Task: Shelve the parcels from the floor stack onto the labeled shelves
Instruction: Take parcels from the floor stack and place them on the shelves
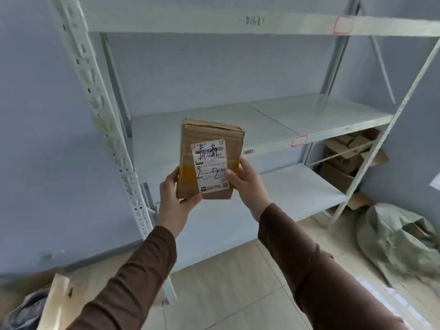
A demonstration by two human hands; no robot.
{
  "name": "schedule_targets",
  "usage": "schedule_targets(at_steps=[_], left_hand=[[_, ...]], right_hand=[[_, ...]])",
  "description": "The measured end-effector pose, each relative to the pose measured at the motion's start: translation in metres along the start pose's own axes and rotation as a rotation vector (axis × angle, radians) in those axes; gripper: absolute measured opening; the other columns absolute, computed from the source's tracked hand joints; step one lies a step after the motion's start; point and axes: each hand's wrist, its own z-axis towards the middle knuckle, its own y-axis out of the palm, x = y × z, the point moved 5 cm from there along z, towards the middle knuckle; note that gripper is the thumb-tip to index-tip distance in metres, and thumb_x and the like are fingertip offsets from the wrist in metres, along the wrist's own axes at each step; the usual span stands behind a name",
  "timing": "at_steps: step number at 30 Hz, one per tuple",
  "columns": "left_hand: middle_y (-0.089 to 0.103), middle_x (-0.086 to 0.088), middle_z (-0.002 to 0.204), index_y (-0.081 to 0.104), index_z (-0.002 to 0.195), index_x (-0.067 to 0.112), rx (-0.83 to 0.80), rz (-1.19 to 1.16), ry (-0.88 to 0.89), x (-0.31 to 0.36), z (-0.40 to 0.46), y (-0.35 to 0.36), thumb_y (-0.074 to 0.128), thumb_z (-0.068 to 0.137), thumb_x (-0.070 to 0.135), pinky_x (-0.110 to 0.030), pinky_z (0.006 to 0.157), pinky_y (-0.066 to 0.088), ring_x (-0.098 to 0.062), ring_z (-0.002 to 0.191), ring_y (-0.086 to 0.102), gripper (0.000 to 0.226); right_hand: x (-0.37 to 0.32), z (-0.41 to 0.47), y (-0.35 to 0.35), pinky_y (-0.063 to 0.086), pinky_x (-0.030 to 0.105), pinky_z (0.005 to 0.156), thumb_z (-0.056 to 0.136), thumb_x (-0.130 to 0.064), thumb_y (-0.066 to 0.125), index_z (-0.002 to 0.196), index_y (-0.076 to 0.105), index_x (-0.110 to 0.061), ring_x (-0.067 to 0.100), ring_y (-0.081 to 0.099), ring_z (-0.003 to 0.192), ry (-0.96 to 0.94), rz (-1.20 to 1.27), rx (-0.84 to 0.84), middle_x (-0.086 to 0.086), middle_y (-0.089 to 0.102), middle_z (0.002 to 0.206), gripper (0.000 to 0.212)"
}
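Observation:
A small brown cardboard parcel (209, 136) with a white shipping label and handwritten black marks is held upright in front of the metal shelving. My left hand (175, 201) grips its lower left corner from below. My right hand (248, 184) holds its lower right edge, thumb on the label. The middle shelf (309, 117) lies just behind the parcel and carries a red-bordered tag (299, 141) on its front rail. The top shelf rail (214, 22) has handwritten digits and another red-bordered tag (343, 25). The lowest shelf (285, 186) sits below my hands.
A perforated white upright (104, 120) stands at the left. Cardboard boxes (345, 160) are piled behind the rack at the right. A grey-green sack (400, 239) lies on the floor at the right. A pale box and a dark bag (35, 306) sit at the bottom left.

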Motion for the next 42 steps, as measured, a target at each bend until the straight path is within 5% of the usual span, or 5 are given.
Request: schedule_targets(at_steps=[8,12,19,30,42], left_hand=[[0.054,0.007,0.143,0.041,0.142,0.031,0.002,0.026,-0.002,-0.042,0.093,-0.065,0.077,0.089,0.016,-0.044,0.112,0.046,-0.018,0.133,0.053,0.066],[0.059,0.006,0.138,0.045,0.139,0.026,-0.036,0.14,0.045,-0.06,0.124,-0.082,0.074,0.092,0.02,-0.037,0.111,0.043,-0.011,0.128,0.053,0.055],[0.064,0.0,0.128,0.053,0.131,0.016,-0.059,0.081,0.031,-0.071,0.166,-0.086,0.07,0.094,0.013,-0.034,0.103,0.051,-0.014,0.116,0.064,0.041],[0.061,-0.006,0.125,0.049,0.122,0.015,0.102,0.247,-0.003,-0.069,0.222,-0.076,0.064,0.097,0.016,-0.046,0.1,0.051,-0.025,0.113,0.062,0.03],[0.059,-0.01,0.125,0.046,0.12,0.01,0.155,0.289,-0.052,-0.072,0.26,-0.069,0.061,0.098,0.014,-0.04,0.096,0.05,-0.027,0.111,0.062,0.028]], right_hand=[[0.026,0.095,0.086,0.06,0.042,0.092,0.102,-0.011,0.055,0.156,0.031,-0.035,0.016,0.062,0.118,-0.117,-0.254,-0.052,0.0,0.061,0.133,0.064],[0.038,0.122,0.102,0.059,0.031,0.091,0.103,-0.01,0.053,0.152,0.039,-0.029,0.016,0.061,0.116,-0.133,-0.328,-0.024,-0.004,0.064,0.127,0.054],[0.056,0.154,0.116,0.048,0.007,0.074,0.103,-0.006,0.052,0.114,0.061,-0.018,0.008,0.064,0.103,-0.08,-0.339,0.036,0.0,0.069,0.114,0.018],[0.081,0.229,0.131,0.053,0.039,0.096,0.104,-0.015,0.052,0.122,0.056,-0.015,0.022,0.065,0.111,-0.017,-0.397,0.013,0.001,0.069,0.12,0.019],[0.088,0.278,0.14,0.054,0.04,0.091,0.105,-0.017,0.051,0.121,0.054,-0.007,0.024,0.065,0.106,0.031,-0.432,-0.032,0.004,0.068,0.117,0.019]])
